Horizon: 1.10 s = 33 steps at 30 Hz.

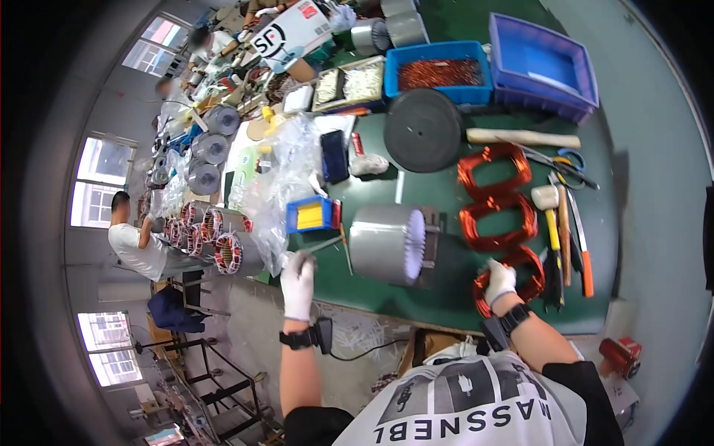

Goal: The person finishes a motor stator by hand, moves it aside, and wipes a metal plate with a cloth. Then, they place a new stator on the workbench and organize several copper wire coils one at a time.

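Note:
My right hand [500, 282], in a white glove, is closed on the left side of an oval copper wire coil [529, 269] near the table's front edge. Two similar copper coils, a middle one [529, 223] and a far one [462, 172], lie in a row beyond it. My left hand [297, 288], also gloved, is raised at the front edge of the table, apart from the coils. Its fingertips are smeared, so their grip is unclear. Between my hands a grey motor stator [383, 241] lies on its side, its toothed end facing right.
Right of the coils lie a mallet [547, 198], scissors [573, 167] and other hand tools. A black disc [422, 130], a blue bin of copper pieces [439, 53] and a purple bin [547, 59] stand farther back. Plastic bags [275, 186] and a small blue box [309, 215] are leftward.

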Available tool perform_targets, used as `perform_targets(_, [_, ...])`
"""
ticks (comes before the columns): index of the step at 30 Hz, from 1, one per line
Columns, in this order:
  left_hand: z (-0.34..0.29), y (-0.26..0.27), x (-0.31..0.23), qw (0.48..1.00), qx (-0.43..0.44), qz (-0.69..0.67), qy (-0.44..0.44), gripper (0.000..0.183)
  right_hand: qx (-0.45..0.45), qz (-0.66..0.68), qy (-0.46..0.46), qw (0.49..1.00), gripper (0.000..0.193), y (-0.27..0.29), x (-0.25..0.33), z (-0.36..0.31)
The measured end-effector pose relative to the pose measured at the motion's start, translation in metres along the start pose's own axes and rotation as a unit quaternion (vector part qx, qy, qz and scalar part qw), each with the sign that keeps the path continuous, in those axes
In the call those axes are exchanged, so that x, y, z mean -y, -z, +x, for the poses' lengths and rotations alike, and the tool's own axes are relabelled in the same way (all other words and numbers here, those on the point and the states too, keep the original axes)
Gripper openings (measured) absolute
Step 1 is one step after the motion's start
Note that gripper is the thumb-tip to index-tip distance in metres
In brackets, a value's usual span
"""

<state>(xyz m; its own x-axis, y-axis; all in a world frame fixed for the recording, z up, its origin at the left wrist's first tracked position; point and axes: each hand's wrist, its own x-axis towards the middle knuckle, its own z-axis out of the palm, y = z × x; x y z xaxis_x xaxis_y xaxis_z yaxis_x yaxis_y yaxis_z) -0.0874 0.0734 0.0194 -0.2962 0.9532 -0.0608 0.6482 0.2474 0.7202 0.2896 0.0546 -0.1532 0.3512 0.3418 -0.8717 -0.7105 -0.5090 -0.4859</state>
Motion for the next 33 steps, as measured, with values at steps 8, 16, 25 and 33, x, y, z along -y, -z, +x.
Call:
perform_targets(8, [0.223,-0.078,-0.033,0.971,0.195,-0.016,-0.138,0.033,-0.049,-0.171,0.146,0.973,0.029,0.019,-0.008,-0.011])
perform_targets(16, [0.319,-0.211,-0.059,0.908,0.372,-0.156,0.109,0.059,-0.196,-0.364,0.189,0.891,0.053,-0.004,-0.006,-0.023])
perform_targets(25, [0.327,-0.217,-0.114,0.827,0.455,-0.320,0.080,0.025,-0.193,-0.309,0.128,0.923,0.042,-0.009,0.011,-0.033])
perform_targets(33, [0.301,-0.180,-0.087,0.893,0.286,-0.343,0.048,0.030,-0.146,-0.315,0.065,0.936,0.039,-0.009,0.024,-0.029])
